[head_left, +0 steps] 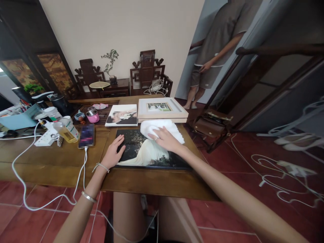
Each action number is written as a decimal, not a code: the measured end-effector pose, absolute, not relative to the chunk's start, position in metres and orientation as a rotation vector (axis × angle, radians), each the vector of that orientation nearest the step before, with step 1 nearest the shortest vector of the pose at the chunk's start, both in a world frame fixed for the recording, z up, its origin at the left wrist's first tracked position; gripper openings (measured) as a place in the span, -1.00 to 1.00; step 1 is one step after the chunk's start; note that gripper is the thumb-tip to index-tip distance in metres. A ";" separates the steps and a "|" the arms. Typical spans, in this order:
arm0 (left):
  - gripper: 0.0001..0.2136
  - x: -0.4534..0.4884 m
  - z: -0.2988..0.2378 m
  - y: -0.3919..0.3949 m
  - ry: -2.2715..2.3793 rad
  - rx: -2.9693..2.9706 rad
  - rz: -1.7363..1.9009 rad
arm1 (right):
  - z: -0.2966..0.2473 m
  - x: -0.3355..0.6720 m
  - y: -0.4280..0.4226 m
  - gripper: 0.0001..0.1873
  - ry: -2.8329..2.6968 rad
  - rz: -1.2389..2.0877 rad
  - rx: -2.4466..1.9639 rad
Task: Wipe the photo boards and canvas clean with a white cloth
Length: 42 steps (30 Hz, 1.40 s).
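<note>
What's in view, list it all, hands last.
Table: one, brown, foreground
Dark picture: one, black and white, front
Cloth: one, white, on dark picture
Other pictures: at least two, pale, table back
Phone: one, dark, table left
Cup: one, pink, behind phone
Bottles: several, yellow and white, beside phone
Power strip: one, white, left
Box: one, blue, left
Chairs: at least two, brown, background
Potted tree: one, green, between chairs
Bag: one, brown, right
Cables: several, white, both sides
Other person: one, grey clothes, upper right
Left hand: one, on dark picture
Right hand: one, on cloth
</note>
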<state>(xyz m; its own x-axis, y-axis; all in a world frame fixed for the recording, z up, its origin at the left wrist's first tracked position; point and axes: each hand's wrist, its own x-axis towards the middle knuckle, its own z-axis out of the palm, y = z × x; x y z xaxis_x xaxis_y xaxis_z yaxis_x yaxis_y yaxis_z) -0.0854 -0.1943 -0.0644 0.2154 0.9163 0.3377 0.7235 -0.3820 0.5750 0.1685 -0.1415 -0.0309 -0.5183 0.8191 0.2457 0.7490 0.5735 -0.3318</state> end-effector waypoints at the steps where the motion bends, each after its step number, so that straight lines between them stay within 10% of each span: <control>1: -0.57 -0.085 -0.064 -0.194 1.545 2.199 0.929 | -0.031 0.166 -0.149 -0.64 -2.423 0.262 -1.280; 10: -0.58 -0.084 -0.065 -0.195 1.532 2.190 0.950 | -0.025 0.163 -0.282 -0.79 -2.561 0.381 -0.967; 23: -0.59 -0.085 -0.066 -0.194 1.518 2.162 0.963 | -0.028 0.130 -0.141 -0.65 -2.520 0.197 -1.222; 35: -0.59 -0.084 -0.066 -0.195 1.521 2.154 0.956 | -0.024 0.146 -0.284 -0.79 -2.616 0.419 -0.888; 42: -0.59 -0.084 -0.067 -0.195 1.531 2.155 0.939 | -0.024 0.137 -0.209 -0.73 -2.600 0.334 -1.005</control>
